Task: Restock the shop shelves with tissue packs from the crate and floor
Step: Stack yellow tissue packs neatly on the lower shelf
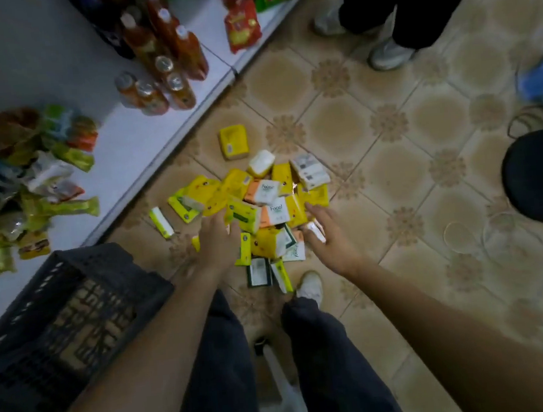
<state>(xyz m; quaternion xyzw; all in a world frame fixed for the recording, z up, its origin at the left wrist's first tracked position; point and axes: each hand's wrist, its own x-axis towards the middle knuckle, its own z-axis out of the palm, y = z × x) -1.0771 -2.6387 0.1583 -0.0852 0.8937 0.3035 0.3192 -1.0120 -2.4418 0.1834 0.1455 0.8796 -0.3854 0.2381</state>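
Observation:
A heap of tissue packs (263, 203), mostly yellow with some white and orange ones, lies on the tiled floor (391, 162). One yellow pack (233, 141) sits apart, farther out, and a slim pack (161, 222) lies to the left by the shelf base. My left hand (215, 235) reaches down over the near left side of the heap, fingers extended, holding nothing. Over the near right side my right hand (326, 234) hangs with spread fingers, also holding nothing. A dark plastic crate (75, 305) stands at my lower left; its inside looks dark.
A white shelf (145, 131) runs along the left with orange drink bottles (165, 60) and snack packets (28, 181). Another person's legs and pale shoes (388, 54) stand at the top right. A black round stool (540, 175) is at right. My own legs and shoe (310, 288) are below.

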